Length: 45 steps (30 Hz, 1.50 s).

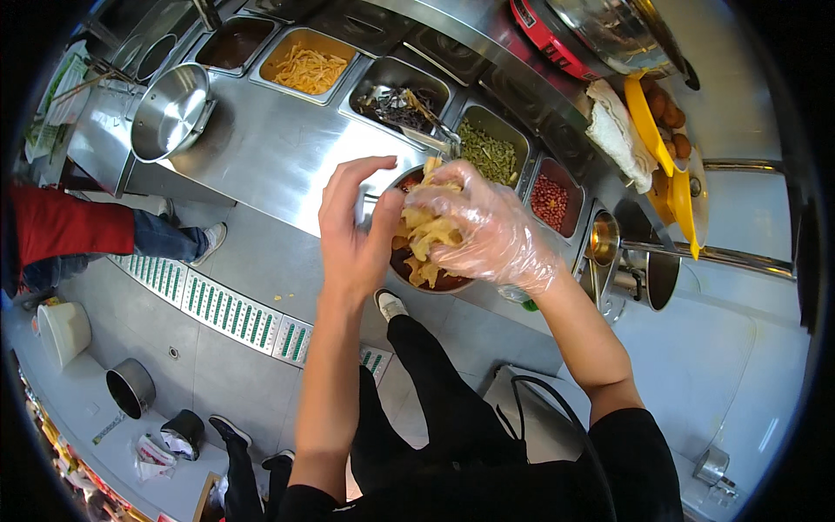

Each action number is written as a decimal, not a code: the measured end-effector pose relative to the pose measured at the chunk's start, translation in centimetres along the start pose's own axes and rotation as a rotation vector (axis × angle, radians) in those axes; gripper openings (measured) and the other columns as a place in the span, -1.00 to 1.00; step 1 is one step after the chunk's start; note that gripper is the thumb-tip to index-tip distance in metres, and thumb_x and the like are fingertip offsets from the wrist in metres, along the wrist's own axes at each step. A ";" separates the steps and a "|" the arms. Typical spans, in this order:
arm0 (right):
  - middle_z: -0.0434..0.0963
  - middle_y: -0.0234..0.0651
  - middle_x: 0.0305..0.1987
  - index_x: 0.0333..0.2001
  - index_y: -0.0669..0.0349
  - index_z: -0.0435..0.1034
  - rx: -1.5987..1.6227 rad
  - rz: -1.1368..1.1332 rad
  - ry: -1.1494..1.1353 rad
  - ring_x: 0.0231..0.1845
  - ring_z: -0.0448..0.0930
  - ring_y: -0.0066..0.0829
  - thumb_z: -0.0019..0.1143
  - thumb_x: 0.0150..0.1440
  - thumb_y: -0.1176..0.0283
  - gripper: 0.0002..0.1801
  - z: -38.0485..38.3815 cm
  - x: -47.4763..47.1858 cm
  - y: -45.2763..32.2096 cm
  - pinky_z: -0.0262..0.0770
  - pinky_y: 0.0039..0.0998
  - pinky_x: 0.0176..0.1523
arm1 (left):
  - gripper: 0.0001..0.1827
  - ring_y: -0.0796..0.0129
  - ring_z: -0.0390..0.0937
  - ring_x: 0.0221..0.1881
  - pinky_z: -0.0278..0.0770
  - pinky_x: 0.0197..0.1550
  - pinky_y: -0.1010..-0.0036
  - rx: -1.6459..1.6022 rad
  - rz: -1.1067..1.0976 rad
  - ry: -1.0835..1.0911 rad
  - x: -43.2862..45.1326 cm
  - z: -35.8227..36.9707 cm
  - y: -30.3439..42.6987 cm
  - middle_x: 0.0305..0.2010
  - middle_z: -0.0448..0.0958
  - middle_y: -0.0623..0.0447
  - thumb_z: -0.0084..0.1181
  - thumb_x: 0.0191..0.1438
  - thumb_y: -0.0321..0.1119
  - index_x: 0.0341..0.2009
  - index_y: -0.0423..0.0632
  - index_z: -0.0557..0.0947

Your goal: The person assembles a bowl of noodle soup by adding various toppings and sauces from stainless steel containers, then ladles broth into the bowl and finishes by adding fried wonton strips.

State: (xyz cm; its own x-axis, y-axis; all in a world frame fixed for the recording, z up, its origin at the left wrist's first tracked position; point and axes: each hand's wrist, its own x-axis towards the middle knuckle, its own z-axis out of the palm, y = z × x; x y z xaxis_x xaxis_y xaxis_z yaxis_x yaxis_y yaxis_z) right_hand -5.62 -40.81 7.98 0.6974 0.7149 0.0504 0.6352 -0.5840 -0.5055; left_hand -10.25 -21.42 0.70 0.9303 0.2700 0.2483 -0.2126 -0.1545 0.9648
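My right hand [486, 228], in a clear plastic glove, grips a clump of pale yellow, crinkled food pieces [430, 235] over a round metal pot [436, 288]. Reddish-brown contents show inside the pot, with some yellow pieces at its near side. Bare, my left hand [359, 225] is beside the pot's left side, fingers curved and thumb apart, with nothing in its grasp. Behind the hands, metal pans hold dark strips [398, 107] with tongs [434, 121], chopped green vegetables [488, 153], and peanuts [549, 202].
An empty metal pan [171, 114] sits on the steel counter [261, 147], near a pan of yellow shreds [310, 70]. A ladle [603, 238] lies at right, by a deep pot [662, 280]. A person in a red top [72, 222] stands at left.
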 end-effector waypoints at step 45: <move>0.55 -0.17 0.35 0.25 0.22 0.48 0.661 0.301 0.267 0.43 0.47 -0.21 0.38 0.22 0.27 -0.44 -0.8 -4.7 7.2 0.28 -0.18 0.51 | -0.63 0.30 0.49 -0.13 0.37 -0.13 0.43 0.231 0.023 0.097 -1.0 -0.3 0.6 -0.08 0.57 -0.03 0.17 0.25 -0.17 -0.02 -0.21 0.68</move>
State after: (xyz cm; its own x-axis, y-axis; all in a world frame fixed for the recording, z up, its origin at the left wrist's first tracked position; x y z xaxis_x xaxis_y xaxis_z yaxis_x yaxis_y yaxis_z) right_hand -4.04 -48.67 4.82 0.9184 0.3957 -0.0070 0.1338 -0.3272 -0.9354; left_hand -11.40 -21.52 1.08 0.8906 0.3522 0.2877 -0.1489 -0.3719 0.9163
